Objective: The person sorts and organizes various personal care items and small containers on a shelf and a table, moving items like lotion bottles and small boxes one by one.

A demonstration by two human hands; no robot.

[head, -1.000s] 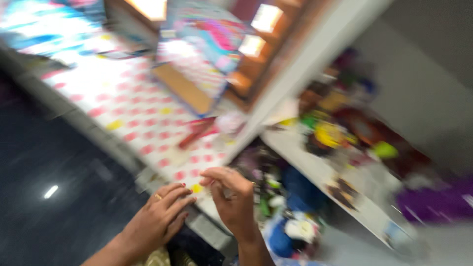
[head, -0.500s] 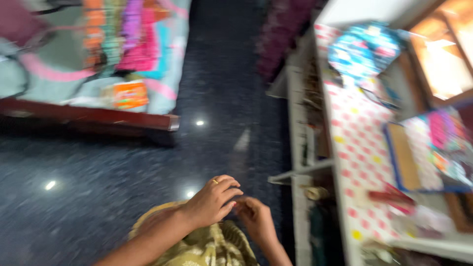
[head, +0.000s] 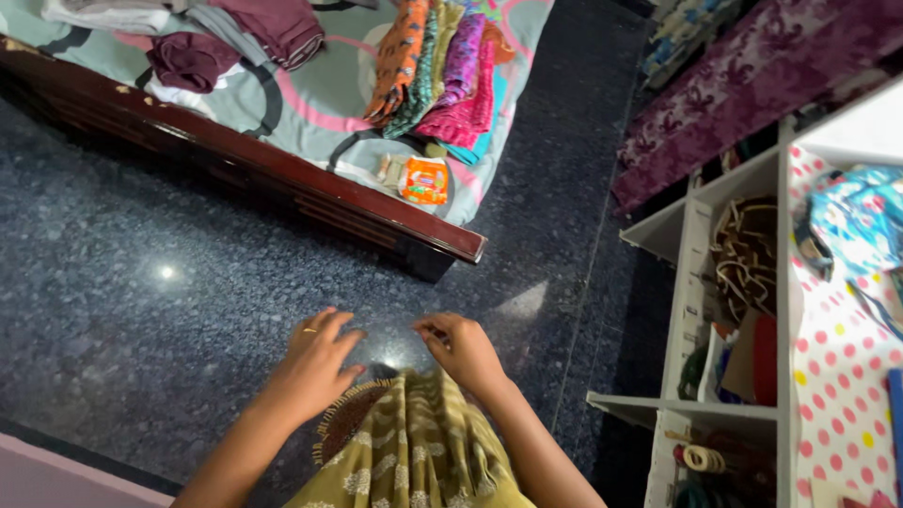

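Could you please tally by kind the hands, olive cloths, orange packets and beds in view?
hands: 2 (left hand, right hand)
olive cloth: 1
orange packet: 1
bed: 1
total: 5

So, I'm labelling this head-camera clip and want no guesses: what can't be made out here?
- Right hand: whatever its pinched fingertips hold is too small to see.
- Left hand: its palm faces down, so the underside is hidden.
- White shelf unit: cut off by the right and bottom edges; its contents are shadowed clutter.
- Orange packet on the bed: too small to identify.
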